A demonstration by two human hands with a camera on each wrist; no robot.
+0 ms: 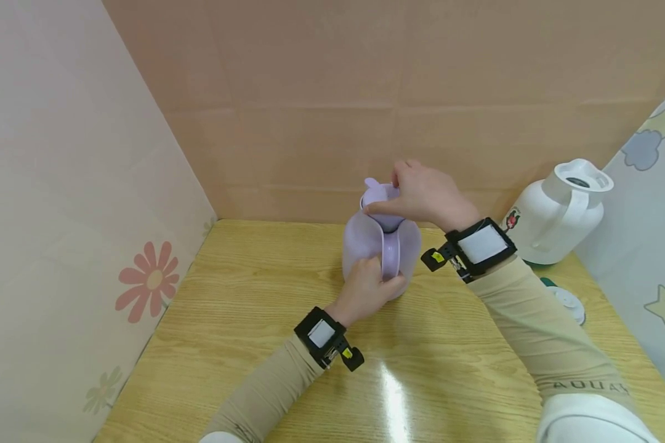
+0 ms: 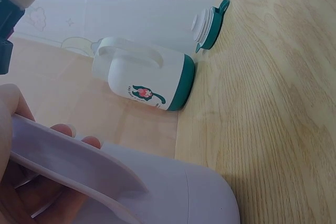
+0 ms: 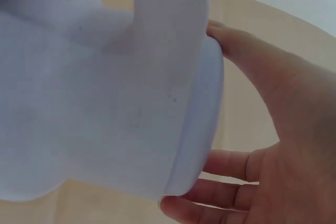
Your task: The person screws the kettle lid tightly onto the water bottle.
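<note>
Lilac jug [image 1: 380,246], upright at frame centre on the table [image 1: 244,320]: left hand [image 1: 366,292] grips its base by the handle, right hand [image 1: 423,195] grasps its lid [image 1: 378,194]. White jug [image 1: 554,215] stands upper right, its green lid [image 1: 568,303] lying below it.

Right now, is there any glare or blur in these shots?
Head view: a bright streak of glare on the table, otherwise sharp. Left wrist view: the white jug is crisp, the purple jug soft up close. Right wrist view: the purple jug fills the frame, slightly blurred.
</note>
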